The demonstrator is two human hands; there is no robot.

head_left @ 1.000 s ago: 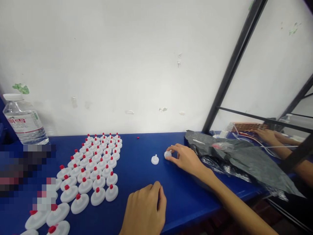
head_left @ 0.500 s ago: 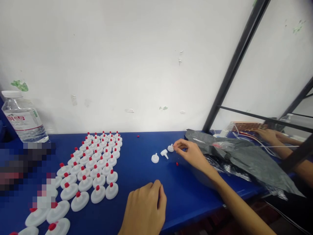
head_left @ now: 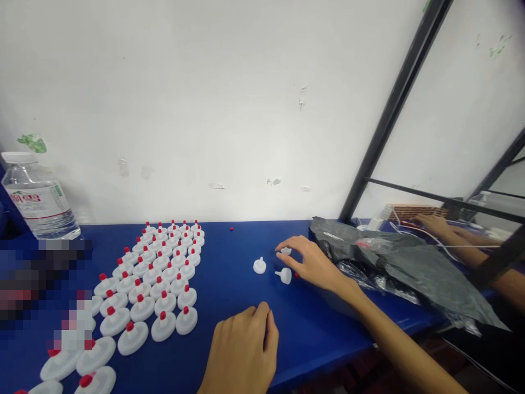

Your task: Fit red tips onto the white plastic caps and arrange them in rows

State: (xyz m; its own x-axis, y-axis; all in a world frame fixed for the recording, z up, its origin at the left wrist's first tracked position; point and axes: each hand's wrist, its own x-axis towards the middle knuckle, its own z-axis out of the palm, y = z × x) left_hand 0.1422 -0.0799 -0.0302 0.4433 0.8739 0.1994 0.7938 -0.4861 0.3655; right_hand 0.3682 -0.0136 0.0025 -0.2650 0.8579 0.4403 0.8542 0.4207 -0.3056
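My right hand (head_left: 311, 264) reaches over the blue table (head_left: 229, 284) with fingers spread, fingertips on a small white cap (head_left: 285, 251). Another white cap (head_left: 284, 275) lies on its side just under that hand, and a third white cap (head_left: 259, 266) stands upright a little to the left. A tiny red piece (head_left: 297, 275) shows by the palm. My left hand (head_left: 241, 353) rests near the table's front edge with fingers curled together; nothing shows in it. To the left, several white caps with red tips (head_left: 158, 279) stand in rows.
A water bottle (head_left: 35, 200) stands at the far left by the wall. A crumpled grey plastic bag (head_left: 394, 257) lies right of my right hand. A black metal frame (head_left: 389, 109) slants behind it. Another person's hands (head_left: 447, 230) work beyond the frame. A lone red bit (head_left: 231, 229) lies near the wall.
My right hand let the white caps down, then spread its fingers over them; one cap tipped onto its side and a red piece appeared. The left hand stayed still.
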